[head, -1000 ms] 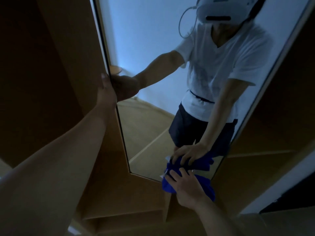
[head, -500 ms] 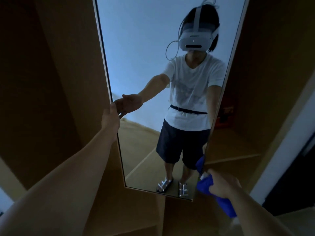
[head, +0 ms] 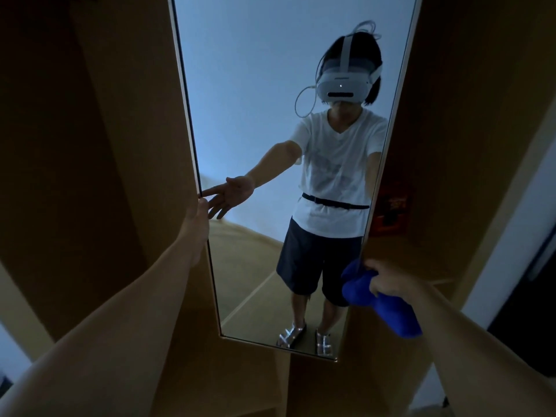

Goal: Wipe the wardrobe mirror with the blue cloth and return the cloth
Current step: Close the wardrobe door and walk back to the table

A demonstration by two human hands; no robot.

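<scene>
Right hand grip pinches blue cloth; left hand spread at mirror edge

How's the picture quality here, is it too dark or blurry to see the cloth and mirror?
Head view: dim, bluish light; wooden wardrobe panels fall into shadow. The tall wardrobe mirror shows no glare. The bunched blue cloth in the right hand stays vivid, slightly soft. Wide-angle lens splays straight edges.

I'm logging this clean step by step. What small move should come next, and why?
Probably carry the blue cloth away from the mirror toward wherever it is kept. The right hand grips it bunched at the mirror's right edge, off the glass, while the left hand rests open at the left edge.
</scene>
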